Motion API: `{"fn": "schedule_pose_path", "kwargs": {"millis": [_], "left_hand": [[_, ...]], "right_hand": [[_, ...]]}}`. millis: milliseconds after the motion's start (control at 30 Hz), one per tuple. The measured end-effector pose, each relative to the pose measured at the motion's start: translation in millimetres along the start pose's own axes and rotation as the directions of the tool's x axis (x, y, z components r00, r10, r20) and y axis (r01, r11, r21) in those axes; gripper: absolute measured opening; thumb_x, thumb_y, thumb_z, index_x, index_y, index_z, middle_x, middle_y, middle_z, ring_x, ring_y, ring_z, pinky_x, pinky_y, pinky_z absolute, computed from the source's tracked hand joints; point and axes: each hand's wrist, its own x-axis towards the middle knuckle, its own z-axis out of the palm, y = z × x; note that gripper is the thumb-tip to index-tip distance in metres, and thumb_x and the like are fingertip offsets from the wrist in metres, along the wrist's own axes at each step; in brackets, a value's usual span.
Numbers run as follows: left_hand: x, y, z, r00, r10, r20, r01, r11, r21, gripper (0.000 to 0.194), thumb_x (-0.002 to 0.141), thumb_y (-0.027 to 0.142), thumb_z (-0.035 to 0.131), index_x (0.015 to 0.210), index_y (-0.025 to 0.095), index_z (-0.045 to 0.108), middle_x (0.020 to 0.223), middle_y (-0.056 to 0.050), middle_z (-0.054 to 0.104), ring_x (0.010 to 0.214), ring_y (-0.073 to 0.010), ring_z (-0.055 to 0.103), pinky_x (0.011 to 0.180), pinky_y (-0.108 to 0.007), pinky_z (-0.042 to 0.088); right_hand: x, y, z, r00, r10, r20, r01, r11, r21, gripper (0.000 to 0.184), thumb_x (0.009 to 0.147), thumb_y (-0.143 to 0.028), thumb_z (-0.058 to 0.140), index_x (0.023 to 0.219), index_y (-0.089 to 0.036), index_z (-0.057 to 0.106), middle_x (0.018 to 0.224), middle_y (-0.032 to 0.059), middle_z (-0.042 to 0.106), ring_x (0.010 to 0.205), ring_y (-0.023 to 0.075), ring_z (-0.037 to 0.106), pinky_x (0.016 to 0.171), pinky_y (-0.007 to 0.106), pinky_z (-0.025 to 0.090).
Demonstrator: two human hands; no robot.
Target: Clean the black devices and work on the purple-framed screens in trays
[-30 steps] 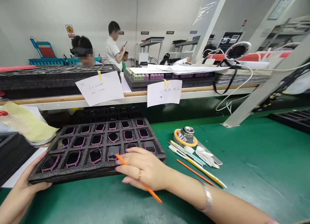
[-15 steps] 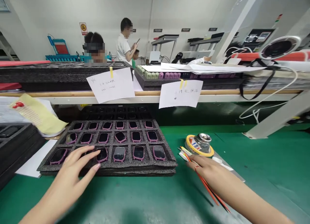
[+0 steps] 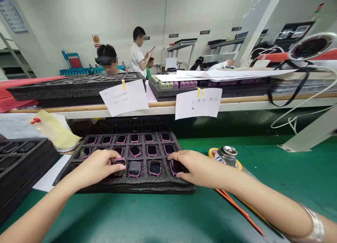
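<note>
A black foam tray (image 3: 163, 187) in front of me holds rows of purple-framed smartwatch bodies with dark screens. In the front row, my left hand (image 3: 101, 164) pinches one smartwatch body (image 3: 120, 161) between thumb and fingers, partly covering it. My right hand (image 3: 192, 164) reaches over the tray's right end. Its thumb and fingers are on two sides of the rightmost front smartwatch body (image 3: 174, 167), still in its slot. Between the hands, two more smartwatch bodies sit in their slots, one with a greyer screen (image 3: 134, 169).
Orange thin-handled tools (image 3: 242, 211) lie under my right forearm. Behind it stand a metal-topped jar (image 3: 228, 155) and a yellow tape roll (image 3: 238, 164). Another foam tray (image 3: 28, 180) is at left. A shelf (image 3: 163, 105) with hanging paper notes crosses above; people are beyond it.
My right hand has moved left from beside the orange tools to the rightmost front smartwatch body. My left hand has closed on a front-row smartwatch body. The view has shifted slightly.
</note>
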Motion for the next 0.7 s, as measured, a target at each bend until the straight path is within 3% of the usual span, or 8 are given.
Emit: {"fn": "schedule_pose_path", "kwargs": {"millis": [100,200,333,467,567,700], "left_hand": [[6.3,12.9,7.5,0.999,0.050,-0.001,-0.050,0.998,-0.031,0.042,0.091,0.057,0.053,0.106,0.025,0.074,0.072,0.001,0.065,0.069,-0.0216,0.062,0.058,-0.027,0.036],[12.4,24.1,21.2,0.994,0.108,-0.007,-0.108,0.994,-0.024,0.042,0.093,0.054,0.051,0.112,0.023,0.073,0.079,-0.002,0.068,0.074,-0.0232,0.064,0.066,-0.030,0.043],[16.1,31.1,32.9,0.985,0.162,-0.061,-0.160,0.987,0.036,0.040,0.093,0.048,0.052,0.107,0.016,0.072,0.100,-0.011,0.065,0.090,-0.0314,0.064,0.083,-0.042,0.045],[14.9,30.9,33.8,0.978,0.196,-0.066,-0.197,0.980,-0.001,0.038,0.089,0.049,0.056,0.100,0.015,0.069,0.101,-0.012,0.059,0.100,-0.0353,0.059,0.090,-0.047,0.043],[11.4,28.2,32.8,0.980,0.192,-0.055,-0.197,0.972,-0.127,0.038,0.086,0.052,0.062,0.103,0.018,0.065,0.102,-0.009,0.062,0.100,-0.0315,0.060,0.087,-0.042,0.044],[5.0,24.3,36.3,0.983,0.184,-0.014,-0.177,0.918,-0.355,0.032,0.078,0.048,0.073,0.095,0.021,0.069,0.085,-0.001,0.069,0.079,-0.0233,0.062,0.071,-0.032,0.044]], "right_hand": [[10.6,-7.0,-18.6,0.995,0.028,0.091,-0.020,0.996,-0.088,0.043,0.075,-0.021,0.070,0.117,-0.013,0.067,0.099,0.0124,0.077,0.089,0.0344,0.074,0.070,0.039,0.058],[17.6,-21.4,-27.8,1.000,-0.011,0.018,0.012,0.995,-0.097,0.034,0.074,-0.025,0.067,0.107,-0.016,0.069,0.093,0.0097,0.076,0.086,0.0322,0.073,0.070,0.037,0.056],[29.0,-43.9,-18.8,0.995,-0.096,-0.041,0.093,0.994,-0.060,0.031,0.080,-0.028,0.064,0.108,-0.017,0.069,0.104,0.0104,0.076,0.097,0.0277,0.072,0.078,0.031,0.054],[43.0,-57.9,-6.1,0.999,-0.045,-0.011,0.043,0.994,-0.101,0.026,0.078,-0.028,0.067,0.100,-0.014,0.070,0.091,0.0137,0.077,0.086,0.0322,0.074,0.067,0.033,0.052],[46.6,-60.1,-2.9,0.999,-0.033,-0.035,0.028,0.994,-0.109,0.026,0.075,-0.029,0.070,0.096,-0.014,0.072,0.084,0.0135,0.077,0.081,0.0334,0.074,0.064,0.033,0.051],[40.1,-56.0,1.8,0.994,-0.001,-0.106,-0.007,0.997,-0.075,0.032,0.077,-0.033,0.069,0.104,-0.017,0.073,0.081,0.0098,0.079,0.080,0.0315,0.075,0.065,0.033,0.051]]}}
